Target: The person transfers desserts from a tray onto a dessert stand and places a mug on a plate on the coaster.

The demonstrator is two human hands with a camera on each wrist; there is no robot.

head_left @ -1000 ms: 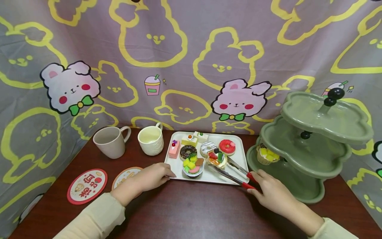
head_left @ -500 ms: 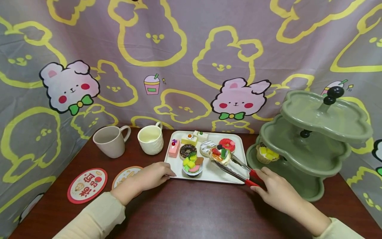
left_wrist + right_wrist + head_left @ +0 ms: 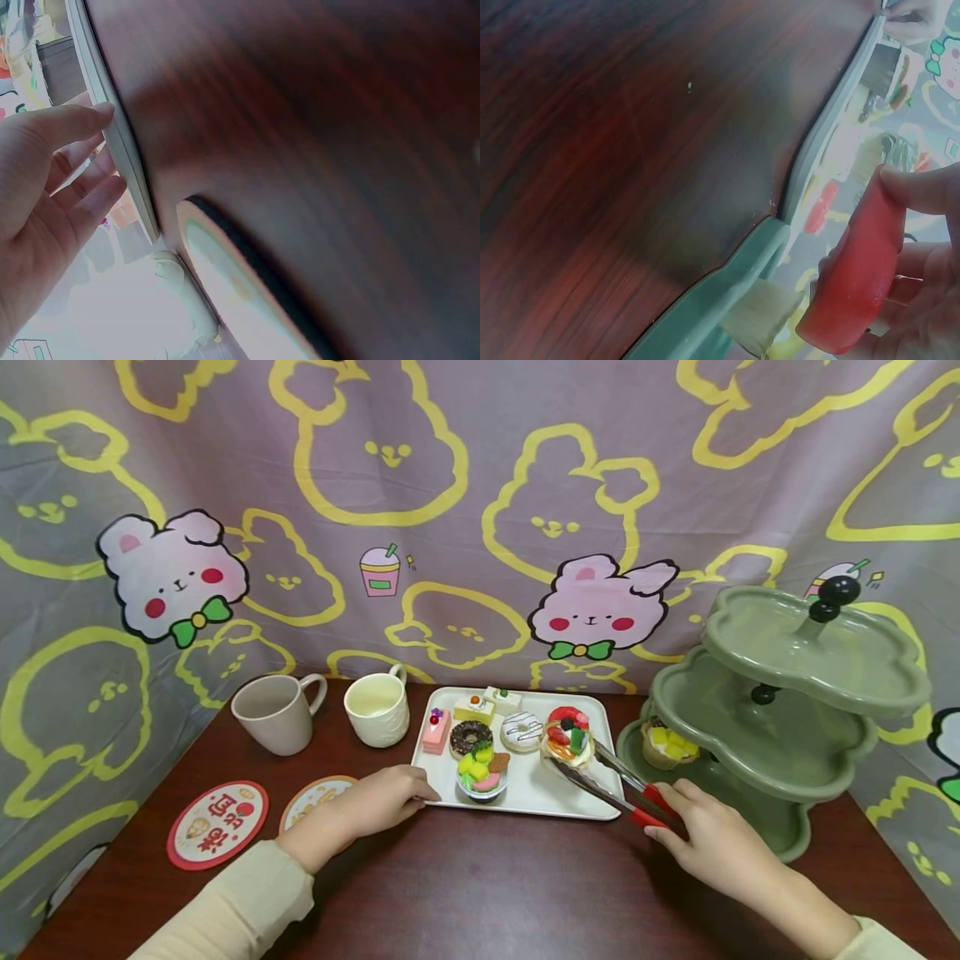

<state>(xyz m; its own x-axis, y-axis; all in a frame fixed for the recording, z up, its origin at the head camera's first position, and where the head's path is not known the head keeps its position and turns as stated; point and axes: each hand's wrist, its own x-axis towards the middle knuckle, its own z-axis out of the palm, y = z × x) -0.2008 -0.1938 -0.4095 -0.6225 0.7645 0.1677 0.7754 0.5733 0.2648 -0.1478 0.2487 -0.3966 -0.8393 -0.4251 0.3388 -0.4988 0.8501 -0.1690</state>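
Note:
My right hand point(image 3: 720, 839) grips a pair of tongs point(image 3: 596, 787) by the red handles point(image 3: 859, 270). Between the metal tips sits a toy fruit tart point(image 3: 564, 750) with strawberry and green pieces on cream, over the right part of the white tray point(image 3: 525, 802). It partly covers a red donut point(image 3: 573, 717). At the tray's front left corner my left hand point(image 3: 386, 802) holds the rim; the left wrist view shows thumb and fingers at the edge. On the tray lie a chocolate donut point(image 3: 471, 739), a white donut point(image 3: 521, 732), a small fruit bowl point(image 3: 482, 777) and several cake pieces.
A green three-tier stand point(image 3: 780, 718) rises at the right, with a yellow-topped tart point(image 3: 669, 745) on its bottom tier. Left of the tray stand a grey mug point(image 3: 276, 718) and a cream cup point(image 3: 377, 714). Two round coasters, one red-rimmed point(image 3: 217, 824), lie in front of them.
My right hand has moved right with the tongs and the fruit tart, from beside the white donut to in front of the red donut. My left hand stays at the tray's corner.

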